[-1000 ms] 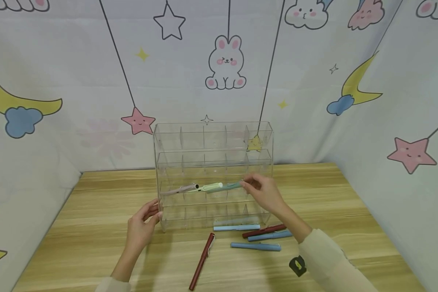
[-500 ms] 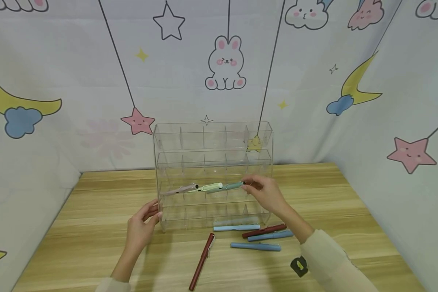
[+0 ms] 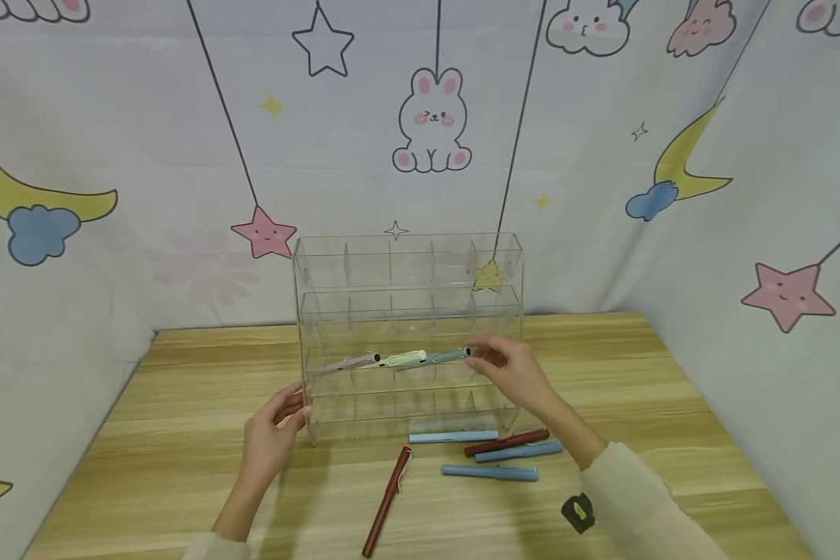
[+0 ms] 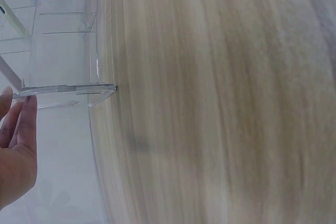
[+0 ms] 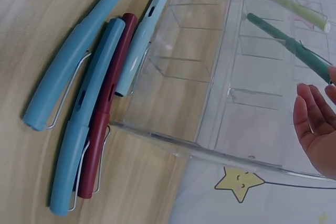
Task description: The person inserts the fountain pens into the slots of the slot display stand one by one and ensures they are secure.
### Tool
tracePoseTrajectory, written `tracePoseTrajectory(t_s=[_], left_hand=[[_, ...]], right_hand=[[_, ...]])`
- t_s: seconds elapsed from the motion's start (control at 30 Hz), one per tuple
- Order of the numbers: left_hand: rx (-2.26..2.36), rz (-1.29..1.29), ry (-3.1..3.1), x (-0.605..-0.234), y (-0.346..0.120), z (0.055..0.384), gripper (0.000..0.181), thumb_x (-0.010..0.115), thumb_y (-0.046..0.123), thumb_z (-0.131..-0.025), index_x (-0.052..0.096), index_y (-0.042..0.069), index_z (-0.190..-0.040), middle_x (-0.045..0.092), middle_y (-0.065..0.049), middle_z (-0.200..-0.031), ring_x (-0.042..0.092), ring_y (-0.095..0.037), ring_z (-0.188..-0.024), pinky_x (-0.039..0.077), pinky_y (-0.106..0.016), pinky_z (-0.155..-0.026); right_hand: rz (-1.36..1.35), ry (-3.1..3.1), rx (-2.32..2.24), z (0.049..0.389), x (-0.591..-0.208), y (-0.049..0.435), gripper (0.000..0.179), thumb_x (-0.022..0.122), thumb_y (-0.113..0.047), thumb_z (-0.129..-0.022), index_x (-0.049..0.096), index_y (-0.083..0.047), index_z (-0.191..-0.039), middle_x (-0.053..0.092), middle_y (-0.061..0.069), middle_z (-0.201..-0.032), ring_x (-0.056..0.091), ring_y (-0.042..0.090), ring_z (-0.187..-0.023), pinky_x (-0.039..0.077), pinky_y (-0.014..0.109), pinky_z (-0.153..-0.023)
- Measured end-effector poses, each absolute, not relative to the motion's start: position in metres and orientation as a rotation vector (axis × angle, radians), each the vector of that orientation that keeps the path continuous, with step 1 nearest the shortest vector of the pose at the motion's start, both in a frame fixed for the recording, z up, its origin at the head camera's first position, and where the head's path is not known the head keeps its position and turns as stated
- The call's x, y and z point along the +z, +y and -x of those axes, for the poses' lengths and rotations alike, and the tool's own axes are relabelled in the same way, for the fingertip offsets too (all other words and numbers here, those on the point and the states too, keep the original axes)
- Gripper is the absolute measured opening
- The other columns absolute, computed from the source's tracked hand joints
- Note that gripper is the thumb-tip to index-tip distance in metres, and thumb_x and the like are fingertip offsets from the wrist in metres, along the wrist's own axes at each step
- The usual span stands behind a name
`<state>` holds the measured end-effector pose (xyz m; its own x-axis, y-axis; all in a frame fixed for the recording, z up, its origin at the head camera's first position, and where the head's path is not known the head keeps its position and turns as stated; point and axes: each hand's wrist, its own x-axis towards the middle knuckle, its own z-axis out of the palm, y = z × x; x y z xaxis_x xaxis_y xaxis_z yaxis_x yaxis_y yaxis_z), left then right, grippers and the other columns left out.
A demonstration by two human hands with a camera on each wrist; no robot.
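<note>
A clear acrylic pen rack [image 3: 409,311] with tiers of divided compartments stands on the table. My left hand [image 3: 273,432] holds its left side panel near the bottom, thumb at the front edge; the left wrist view shows fingers [image 4: 25,121] against that panel. Three pens lean in one tier: a pale mauve pen [image 3: 343,363], a light green pen [image 3: 402,359] and a dark green pen [image 3: 444,357]. At the dark green pen's cap end is my right hand [image 3: 514,373], its fingers loosely bent around the uncovered tip. Whether they still touch it is hard to tell.
Before the rack lie a light blue pen [image 3: 453,437], a dark red pen [image 3: 493,445] beside a blue pen [image 3: 518,452], another blue pen [image 3: 490,473] and a second dark red pen [image 3: 388,502]. A small black object [image 3: 578,512] lies by the right sleeve. Printed cloth hangs behind.
My right fingers have drawn slightly right, off the dark green pen, so its dark cap end now shows. The left hand and the rack have stayed put.
</note>
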<state>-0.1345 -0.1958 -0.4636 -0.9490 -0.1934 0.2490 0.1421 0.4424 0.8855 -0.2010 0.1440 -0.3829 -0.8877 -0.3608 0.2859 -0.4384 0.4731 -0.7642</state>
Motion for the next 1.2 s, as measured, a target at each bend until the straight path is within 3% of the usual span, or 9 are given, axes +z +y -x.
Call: tracePoseTrajectory(t_s=[0.13,0.33,0.43,0.63,0.83,1.07,1.2], left_hand=[[-1.509,-0.046,-2.380,-0.463,-0.195,0.134,0.038,0.063,-0.007,-0.082,0.056,-0.003,-0.119,0.063,-0.019,-0.104,0.059,-0.005,-0.088,0.052,-0.013,-0.071],[-1.508,-0.041,-2.367,-0.462,-0.195,0.134,0.038,0.062,-0.008,-0.082,0.055,-0.005,-0.119,0.063,-0.022,-0.103,0.062,-0.028,-0.092,0.051,-0.012,-0.071],[-1.512,-0.040,-2.367,-0.462,-0.195,0.134,0.038,0.062,-0.008,-0.082,0.055,-0.005,-0.119,0.063,-0.023,-0.103,0.061,-0.033,-0.093,0.051,-0.012,-0.071],[-1.503,-0.040,-2.375,-0.462,-0.195,0.134,0.038,0.063,-0.007,-0.082,0.055,-0.005,-0.119,0.063,-0.021,-0.103,0.061,-0.027,-0.092,0.052,-0.012,-0.070],[-1.512,-0.043,-2.378,-0.463,-0.196,0.135,0.038,0.063,-0.007,-0.082,0.055,-0.004,-0.119,0.063,-0.020,-0.103,0.060,-0.013,-0.090,0.052,-0.013,-0.070],[-1.511,-0.041,-2.385,-0.463,-0.196,0.134,0.039,0.062,-0.007,-0.082,0.055,-0.004,-0.120,0.063,-0.020,-0.104,0.061,-0.016,-0.090,0.052,-0.013,-0.070],[-1.520,-0.043,-2.379,-0.463,-0.196,0.134,0.039,0.062,-0.007,-0.082,0.055,-0.004,-0.120,0.063,-0.020,-0.104,0.060,-0.011,-0.089,0.052,-0.013,-0.070]], right_hand=[[-0.712,-2.664,1.388,0.198,-0.387,0.151,0.025,0.066,-0.009,-0.084,0.063,0.000,-0.108,0.062,0.003,-0.083,0.056,0.014,-0.072,0.051,0.024,-0.061],[-0.837,-2.786,1.341,0.192,-0.400,0.171,0.020,0.066,-0.009,-0.084,0.066,0.001,-0.102,0.063,0.002,-0.081,0.056,0.012,-0.071,0.051,0.023,-0.060],[-0.945,-2.858,1.299,0.187,-0.410,0.182,0.019,0.067,-0.007,-0.083,0.066,0.003,-0.099,0.062,0.000,-0.079,0.054,0.010,-0.070,0.050,0.023,-0.059],[-1.030,-2.976,1.252,0.174,-0.430,0.203,0.022,0.071,-0.013,-0.080,0.066,0.002,-0.095,0.057,-0.005,-0.074,0.048,0.005,-0.064,0.046,0.021,-0.053],[-1.010,-3.024,1.271,0.160,-0.453,0.219,0.022,0.073,-0.013,-0.077,0.067,0.001,-0.092,0.049,-0.008,-0.066,0.040,0.002,-0.056,0.039,0.017,-0.046],[-0.944,-3.028,1.232,0.149,-0.475,0.231,0.023,0.074,-0.015,-0.075,0.066,-0.001,-0.091,0.045,-0.010,-0.064,0.037,0.000,-0.055,0.036,0.017,-0.045],[-0.926,-3.003,1.229,0.145,-0.485,0.234,0.024,0.075,-0.015,-0.074,0.066,0.000,-0.090,0.045,-0.011,-0.062,0.037,-0.001,-0.053,0.036,0.017,-0.044]])
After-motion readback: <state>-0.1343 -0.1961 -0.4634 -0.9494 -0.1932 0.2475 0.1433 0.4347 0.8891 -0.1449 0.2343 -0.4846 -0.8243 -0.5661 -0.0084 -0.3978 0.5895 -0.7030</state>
